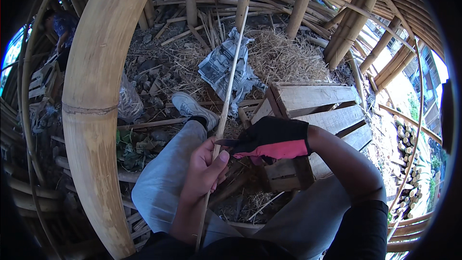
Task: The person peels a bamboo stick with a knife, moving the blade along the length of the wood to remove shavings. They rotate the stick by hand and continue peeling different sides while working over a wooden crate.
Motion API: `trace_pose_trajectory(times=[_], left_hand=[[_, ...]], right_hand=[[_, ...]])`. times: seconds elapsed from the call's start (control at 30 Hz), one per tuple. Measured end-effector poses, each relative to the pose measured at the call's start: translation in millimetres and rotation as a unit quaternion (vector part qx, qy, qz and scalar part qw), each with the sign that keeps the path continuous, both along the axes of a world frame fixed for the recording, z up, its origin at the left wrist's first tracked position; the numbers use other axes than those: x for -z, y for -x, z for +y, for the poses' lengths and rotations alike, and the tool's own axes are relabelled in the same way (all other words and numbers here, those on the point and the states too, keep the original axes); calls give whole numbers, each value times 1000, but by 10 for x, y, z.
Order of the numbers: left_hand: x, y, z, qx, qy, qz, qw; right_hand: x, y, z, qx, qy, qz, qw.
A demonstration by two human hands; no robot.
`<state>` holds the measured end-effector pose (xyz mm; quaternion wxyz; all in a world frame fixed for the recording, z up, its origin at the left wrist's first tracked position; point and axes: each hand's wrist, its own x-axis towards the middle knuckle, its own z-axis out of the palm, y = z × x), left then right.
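Observation:
A long, thin bamboo strip (pixel 232 74) runs from my lap up and away across the middle of the view. My bare left hand (pixel 207 167) is wrapped round its lower part, thumb lying along the strip. On my right hand (pixel 272 139) is a black and pink glove. The gloved fingers are closed on a knife, and its short dark blade (pixel 225 142) touches the strip just above my left thumb. The knife's handle is hidden inside the glove.
A thick bamboo pole (pixel 91 135) stands close on my left. A slatted wooden crate (pixel 317 98) lies by my right knee. Beyond my shoe are crumpled newspaper (pixel 226 65) and straw (pixel 286 58). Cut bamboo (pixel 409 163) is stacked at right; a person (pixel 62 29) is at far left.

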<state>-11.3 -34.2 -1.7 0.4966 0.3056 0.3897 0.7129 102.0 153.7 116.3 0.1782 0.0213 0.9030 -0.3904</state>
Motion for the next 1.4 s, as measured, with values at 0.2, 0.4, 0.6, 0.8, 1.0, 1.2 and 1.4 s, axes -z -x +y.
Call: trace_pose_trajectory(times=[0.2,0.4,0.6,0.8,1.0,1.2,1.4], left_hand=[[-45,-52,30,-30,54,-19,998],[-88,-30,33,-23,57,-27,998],[-28,-70,60,-19,59,4,998],[-39,-68,16,6,-10,-75,997],[-69,-162,31,3,-5,-36,999],[-84,-168,7,-11,19,-20,1000],[-126,-145,-15,-16,11,-5,1000]], right_hand=[[-24,87,-109,83,13,-177,981],[-36,84,-41,86,-1,-96,992],[-11,17,11,11,-88,26,996],[9,35,151,179,-85,134,971],[291,32,236,174,-196,276,925],[218,-22,81,72,-309,316,894],[189,3,-31,55,-394,280,874]])
